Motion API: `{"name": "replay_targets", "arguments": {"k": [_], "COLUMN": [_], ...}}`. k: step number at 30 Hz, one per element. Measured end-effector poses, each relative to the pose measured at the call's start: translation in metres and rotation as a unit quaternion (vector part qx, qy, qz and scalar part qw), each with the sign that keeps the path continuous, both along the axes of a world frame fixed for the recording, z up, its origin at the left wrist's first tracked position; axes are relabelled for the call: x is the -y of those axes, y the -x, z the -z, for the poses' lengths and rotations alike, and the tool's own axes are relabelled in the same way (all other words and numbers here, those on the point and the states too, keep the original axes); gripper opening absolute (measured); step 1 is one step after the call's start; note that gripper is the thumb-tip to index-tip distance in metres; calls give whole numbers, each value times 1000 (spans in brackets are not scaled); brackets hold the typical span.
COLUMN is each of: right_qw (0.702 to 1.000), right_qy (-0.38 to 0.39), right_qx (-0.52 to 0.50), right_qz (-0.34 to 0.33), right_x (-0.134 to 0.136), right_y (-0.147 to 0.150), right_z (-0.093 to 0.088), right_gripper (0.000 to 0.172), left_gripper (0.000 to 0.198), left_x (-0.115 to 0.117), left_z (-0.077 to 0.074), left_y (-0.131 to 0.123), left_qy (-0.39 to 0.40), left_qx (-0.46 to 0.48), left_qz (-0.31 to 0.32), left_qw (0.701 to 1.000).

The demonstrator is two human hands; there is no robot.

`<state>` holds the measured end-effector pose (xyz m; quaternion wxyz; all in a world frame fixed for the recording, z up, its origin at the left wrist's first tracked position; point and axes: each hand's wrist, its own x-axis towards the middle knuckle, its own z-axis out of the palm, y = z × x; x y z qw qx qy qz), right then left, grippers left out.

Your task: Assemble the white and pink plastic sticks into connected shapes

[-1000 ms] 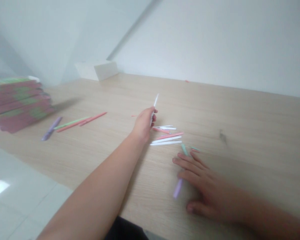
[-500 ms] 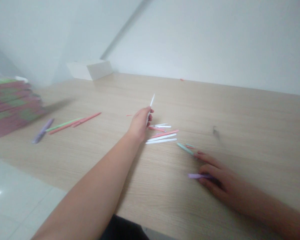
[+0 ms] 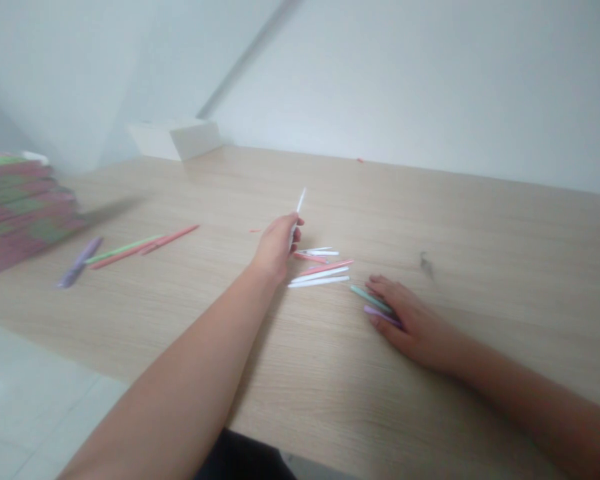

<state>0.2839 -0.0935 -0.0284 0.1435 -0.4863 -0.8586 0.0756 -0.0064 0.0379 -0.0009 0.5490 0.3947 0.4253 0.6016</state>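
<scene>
So here's the desk (image 3: 480,220), light wood. The person's left hand (image 3: 275,247) is out near the middle, fingers pinched shut around a thin white stick (image 3: 298,203) that pokes up and away toward the far edge. Just beside that hand there's a little scatter of white and pink sticks (image 3: 323,270) lying flat.

The right hand (image 3: 410,320) is down on the desk, nearer the front edge. Its fingers are close together and lie on a purple stick (image 3: 380,315), with a teal stick (image 3: 370,298) touching the fingertips. Honestly can't tell if the purple one is pinched or just pressed down.

Off toward the left edge: a green stick and pink ones (image 3: 140,245), a purple pen-looking thing (image 3: 77,263), a blurry pink-green stack (image 3: 15,207). A white box (image 3: 177,139) sits at the far edge.
</scene>
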Motion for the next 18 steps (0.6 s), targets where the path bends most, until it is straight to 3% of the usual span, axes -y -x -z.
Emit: {"name": "replay_targets", "arguments": {"k": [5, 12, 18], "right_qw": [998, 996, 991], "right_qy": [13, 21, 17], "right_qx": [-22, -32, -10], "right_qz": [-57, -75, -129], "right_x": [-2, 11, 32], "right_y": [4, 6, 42], "right_z": [-4, -2, -12], "right_gripper": [41, 44, 47], "left_gripper": [36, 33, 31], "left_x": [-2, -2, 1], "left_z": [1, -5, -19], "left_y": [1, 4, 11], "left_qy": [-8, -11, -15], "left_qx": [-4, 9, 58], "left_qz": [-2, -11, -15], "left_qw": [1000, 1000, 998]}}
